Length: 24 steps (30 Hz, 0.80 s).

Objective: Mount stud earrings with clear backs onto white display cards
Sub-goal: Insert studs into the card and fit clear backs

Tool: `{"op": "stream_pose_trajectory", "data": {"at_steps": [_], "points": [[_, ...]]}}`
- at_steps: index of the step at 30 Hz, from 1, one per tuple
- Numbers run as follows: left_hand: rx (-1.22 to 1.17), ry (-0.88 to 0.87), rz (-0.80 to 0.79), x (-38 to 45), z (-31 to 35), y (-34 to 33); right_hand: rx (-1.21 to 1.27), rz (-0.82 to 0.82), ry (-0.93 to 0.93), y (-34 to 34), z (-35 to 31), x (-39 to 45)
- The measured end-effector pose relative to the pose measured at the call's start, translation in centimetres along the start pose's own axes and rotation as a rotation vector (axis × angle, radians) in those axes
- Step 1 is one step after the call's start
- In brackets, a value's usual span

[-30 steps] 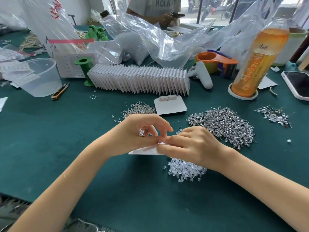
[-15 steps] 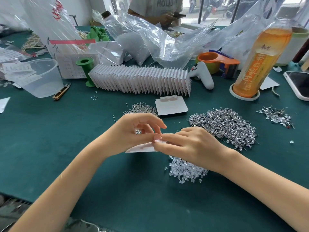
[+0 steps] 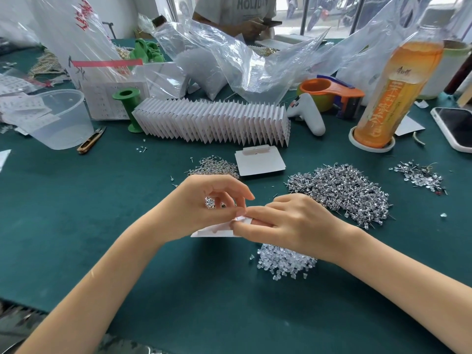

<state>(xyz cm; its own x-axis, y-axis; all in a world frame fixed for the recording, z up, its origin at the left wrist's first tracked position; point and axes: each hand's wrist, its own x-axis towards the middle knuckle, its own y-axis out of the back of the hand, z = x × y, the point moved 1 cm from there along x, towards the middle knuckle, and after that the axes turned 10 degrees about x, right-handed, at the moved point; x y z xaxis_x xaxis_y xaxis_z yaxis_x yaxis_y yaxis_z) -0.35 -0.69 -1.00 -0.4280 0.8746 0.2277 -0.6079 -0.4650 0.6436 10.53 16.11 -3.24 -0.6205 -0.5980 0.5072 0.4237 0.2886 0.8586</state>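
Note:
A white display card (image 3: 214, 230) is held above the green table between both hands. My left hand (image 3: 201, 208) grips its upper edge, with several studs tucked in the curled fingers. My right hand (image 3: 288, 223) pinches the card's right end; whatever sits at the fingertips is hidden. A big pile of silver stud earrings (image 3: 342, 190) lies to the right, a smaller pile (image 3: 214, 166) behind my left hand. Clear backs (image 3: 283, 261) are heaped under my right wrist. A blank card stack (image 3: 259, 160) and a long row of filled cards (image 3: 212, 122) lie further back.
Behind the work spot stand a clear plastic cup (image 3: 60, 118), thread snips (image 3: 92, 140), a green spool (image 3: 129, 108), plastic bags (image 3: 229, 65), an orange tape dispenser (image 3: 332, 94), an orange drink bottle (image 3: 393, 98) and a phone (image 3: 456, 127). Another person (image 3: 242, 14) sits across the table.
Both hands have stayed together over the card with only small finger shifts. The card has tilted slightly, and my right fingers have slid a bit along its edge.

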Motion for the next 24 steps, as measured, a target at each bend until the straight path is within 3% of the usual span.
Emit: {"op": "stream_pose_trajectory", "data": {"at_steps": [24], "points": [[-0.053,-0.004,-0.212,1.7,0.3,0.6,-0.134,0.011,0.050,0.6,0.2,0.2]]}}
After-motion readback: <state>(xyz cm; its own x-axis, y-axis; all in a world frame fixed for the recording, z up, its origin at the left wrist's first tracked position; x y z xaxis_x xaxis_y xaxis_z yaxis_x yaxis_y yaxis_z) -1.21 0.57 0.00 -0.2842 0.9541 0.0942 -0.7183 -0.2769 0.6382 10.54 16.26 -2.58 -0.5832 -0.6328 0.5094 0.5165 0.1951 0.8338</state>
